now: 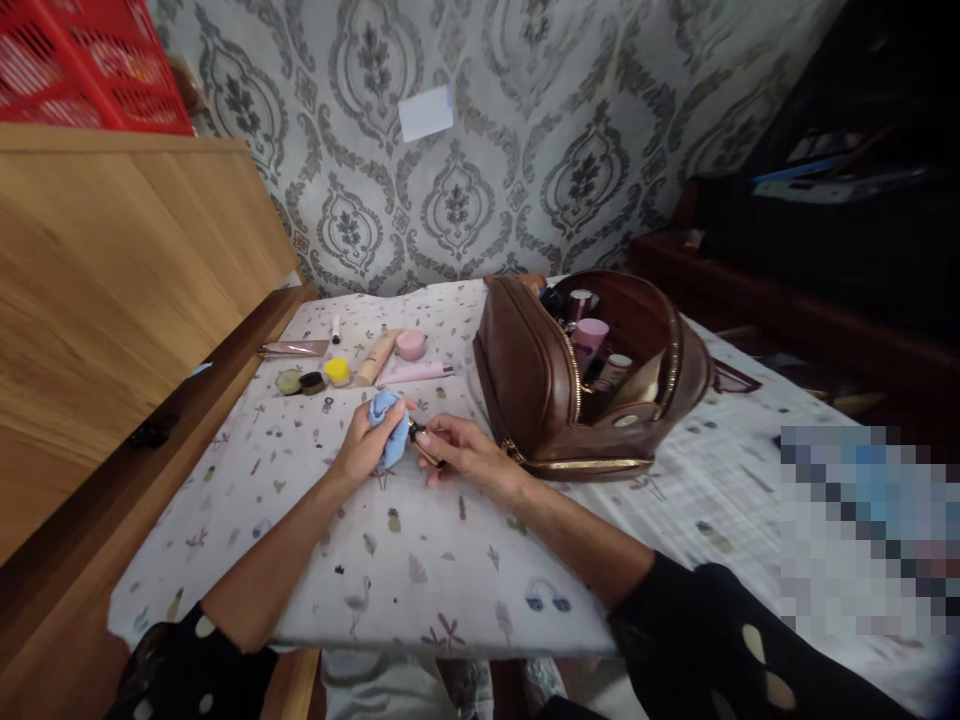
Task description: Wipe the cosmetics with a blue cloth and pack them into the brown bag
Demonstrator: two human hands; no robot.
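My left hand [361,446] is closed around a crumpled light-blue cloth [387,440]. Facing it, my right hand [471,454] grips a small dark and gold cosmetic item [429,454], whose exact kind I cannot make out. One end of this item meets the edge of the cloth, and my fingers cover much of the rest. Just right of my right hand stands a brown leather cosmetic bag [525,385], unzipped, with several bottles and tubes inside, among them a pink-capped container [590,338].
Beyond my hands lie a yellow-lidded jar [337,372], a pink jar [410,345], a beige tube [377,357], a pink tube [416,372] and a dark-lidded jar [312,383]. A wooden cabinet [135,270] borders the patterned tablecloth [420,570] at left.
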